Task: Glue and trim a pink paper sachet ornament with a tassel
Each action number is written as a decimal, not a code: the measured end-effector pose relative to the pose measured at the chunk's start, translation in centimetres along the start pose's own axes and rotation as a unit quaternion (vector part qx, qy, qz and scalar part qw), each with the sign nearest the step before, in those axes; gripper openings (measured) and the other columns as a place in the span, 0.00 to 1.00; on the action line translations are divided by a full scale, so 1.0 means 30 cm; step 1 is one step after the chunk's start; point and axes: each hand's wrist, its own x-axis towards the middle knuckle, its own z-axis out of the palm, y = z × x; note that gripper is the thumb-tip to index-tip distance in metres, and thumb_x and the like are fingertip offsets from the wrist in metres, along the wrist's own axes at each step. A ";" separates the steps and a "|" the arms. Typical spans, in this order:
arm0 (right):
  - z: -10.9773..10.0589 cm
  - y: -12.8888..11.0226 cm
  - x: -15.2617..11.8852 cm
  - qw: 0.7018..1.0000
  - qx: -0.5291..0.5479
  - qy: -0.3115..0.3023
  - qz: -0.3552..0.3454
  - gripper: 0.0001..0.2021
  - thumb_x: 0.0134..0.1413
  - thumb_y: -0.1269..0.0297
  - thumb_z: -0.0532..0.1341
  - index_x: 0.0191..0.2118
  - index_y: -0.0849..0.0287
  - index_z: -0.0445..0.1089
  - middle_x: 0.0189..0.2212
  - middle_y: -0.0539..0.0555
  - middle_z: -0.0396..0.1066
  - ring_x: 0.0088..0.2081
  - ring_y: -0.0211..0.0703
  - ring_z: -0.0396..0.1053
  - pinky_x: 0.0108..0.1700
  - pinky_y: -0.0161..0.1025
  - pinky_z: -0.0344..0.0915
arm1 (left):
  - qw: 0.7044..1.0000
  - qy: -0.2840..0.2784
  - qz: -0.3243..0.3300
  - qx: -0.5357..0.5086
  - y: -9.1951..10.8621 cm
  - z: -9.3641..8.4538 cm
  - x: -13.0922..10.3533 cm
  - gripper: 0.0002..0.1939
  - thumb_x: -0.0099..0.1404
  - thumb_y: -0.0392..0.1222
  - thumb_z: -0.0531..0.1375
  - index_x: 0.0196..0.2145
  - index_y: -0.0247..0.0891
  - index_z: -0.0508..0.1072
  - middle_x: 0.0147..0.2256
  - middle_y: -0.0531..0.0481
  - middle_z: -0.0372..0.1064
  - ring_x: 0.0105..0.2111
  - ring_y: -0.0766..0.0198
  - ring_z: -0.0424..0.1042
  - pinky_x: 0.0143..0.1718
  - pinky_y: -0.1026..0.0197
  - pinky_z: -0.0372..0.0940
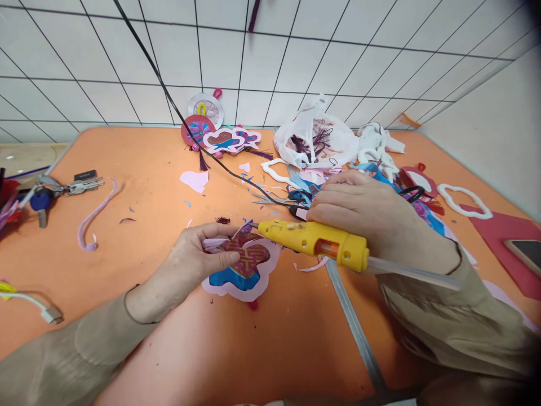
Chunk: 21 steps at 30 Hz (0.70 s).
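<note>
My left hand pinches a fabric craft piece, maroon and gold over blue with a pale pink scalloped border, just above the orange table. My right hand is wrapped round a yellow glue gun, which points left. Its nozzle tip meets or nearly meets the raised upper edge of the piece, close to my left fingertips. A clear glue stick sticks out of the gun's rear. The gun's handle is hidden behind my right hand.
Scissors and fabric scraps lie beyond the gun. A white plastic bag and finished ornaments stand near the tiled wall. Keys lie left, a phone right. A black cable crosses overhead.
</note>
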 end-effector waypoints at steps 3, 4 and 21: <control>0.002 0.000 -0.001 1.000 0.009 -0.006 -0.004 0.07 0.59 0.64 0.51 0.32 0.56 0.62 0.24 0.51 0.67 0.29 0.43 0.64 0.38 0.46 0.57 | 1.000 -0.004 0.003 0.008 0.001 -0.001 0.001 0.20 0.51 0.38 0.70 0.43 0.35 0.78 0.33 0.45 0.80 0.34 0.54 0.80 0.37 0.58 0.74; 0.004 -0.001 0.000 1.000 0.016 -0.015 -0.009 0.07 0.59 0.64 0.51 0.31 0.56 0.63 0.25 0.51 0.67 0.30 0.43 0.64 0.38 0.46 0.57 | 1.000 -0.001 0.003 0.014 0.001 0.000 0.002 0.20 0.51 0.38 0.70 0.44 0.35 0.78 0.33 0.45 0.80 0.34 0.54 0.79 0.36 0.58 0.74; -0.003 -0.002 0.000 0.998 0.024 -0.046 -0.022 0.09 0.60 0.62 0.51 0.31 0.56 0.63 0.24 0.51 0.66 0.29 0.43 0.62 0.39 0.46 0.57 | 1.000 -0.015 0.014 0.020 0.005 0.008 0.000 0.17 0.52 0.37 0.69 0.42 0.38 0.79 0.34 0.47 0.80 0.35 0.56 0.79 0.37 0.62 0.74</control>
